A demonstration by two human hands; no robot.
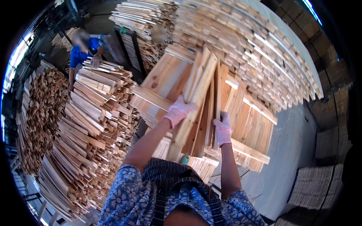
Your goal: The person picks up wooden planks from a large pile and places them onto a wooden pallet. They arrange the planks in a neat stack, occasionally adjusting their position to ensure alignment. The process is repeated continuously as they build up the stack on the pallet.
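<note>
My left hand [178, 111], in a pale pink glove, grips a bundle of long thin wooden slats [196, 94] that stands steeply tilted in front of me. My right hand [223, 128], gloved the same way, holds a single narrow slat [218, 90] upright just to the right of the bundle. Both hands are raised over a wooden pallet-like frame [249, 124] of wide boards that leans behind the slats. My blue patterned sleeves fill the lower middle of the view.
A tall heap of cut slats [90, 124] rises on the left. A large stacked wall of boards [256, 56] curves across the top right. A person in a blue shirt [81, 52] stands at the far left with a hand on the heap. Pale floor [290, 158] lies to the right.
</note>
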